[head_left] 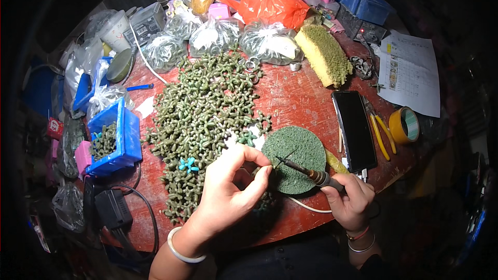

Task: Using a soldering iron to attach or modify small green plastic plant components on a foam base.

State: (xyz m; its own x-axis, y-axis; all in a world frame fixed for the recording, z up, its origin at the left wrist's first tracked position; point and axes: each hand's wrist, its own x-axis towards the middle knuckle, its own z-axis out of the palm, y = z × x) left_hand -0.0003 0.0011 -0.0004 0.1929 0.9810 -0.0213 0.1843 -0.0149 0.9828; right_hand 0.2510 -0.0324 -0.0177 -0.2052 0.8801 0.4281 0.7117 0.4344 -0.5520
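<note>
My left hand (226,184) is over the near right part of the pile, thumb and forefinger pinched together on something too small to make out. Close to those fingertips is the dark, thin tip of a soldering iron (305,171), whose handle my right hand (351,200) grips. Beneath the iron lies a round green pad (294,140) with a rough, grainy surface. A wide pile of small olive-green knobbly pieces (199,98) covers the middle of the table. One bright blue knobbly piece (188,165) lies among them, left of my left hand.
Right of the pad lie a phone (355,129), yellow-handled pliers (380,137), a tape roll (404,125) and a printed sheet (410,75). A yellow block with a grainy top (324,54) stands behind. Clear bags (215,36) line the back; a blue bin (124,135) stands left.
</note>
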